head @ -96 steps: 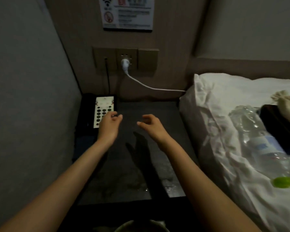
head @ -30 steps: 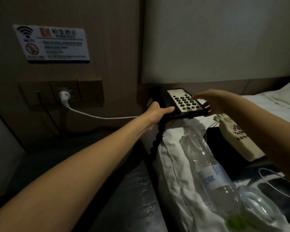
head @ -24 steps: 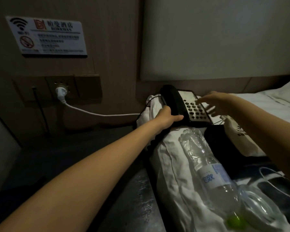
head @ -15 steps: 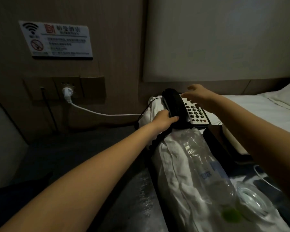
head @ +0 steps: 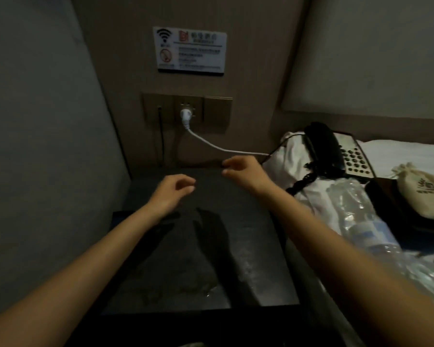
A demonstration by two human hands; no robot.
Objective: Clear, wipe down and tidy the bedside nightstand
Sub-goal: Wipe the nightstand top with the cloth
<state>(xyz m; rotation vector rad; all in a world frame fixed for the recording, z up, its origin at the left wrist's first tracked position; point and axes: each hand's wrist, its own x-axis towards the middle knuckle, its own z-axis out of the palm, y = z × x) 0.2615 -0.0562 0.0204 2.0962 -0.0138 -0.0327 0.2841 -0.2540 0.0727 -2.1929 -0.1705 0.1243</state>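
The dark nightstand (head: 186, 259) fills the middle of the view, its top bare and streaked with wet marks near the front. My left hand (head: 172, 194) hovers over its back part, fingers loosely curled and holding nothing. My right hand (head: 243, 169) hangs a little further back and to the right, also loosely curled and holding nothing. The black telephone (head: 336, 151) with its pale keypad lies on the white bedding (head: 298, 159) at the right, its coiled cord trailing down.
A clear plastic water bottle (head: 361, 221), a cloth drawstring pouch (head: 421, 189) and a dark flat object lie on the bed. A white plug and cable (head: 211, 144) run from the wall socket toward the bed. A grey wall panel closes the left side.
Both hands have let go of the telephone, which now lies on the bed, and have come back left over the nightstand. The view has swung left.
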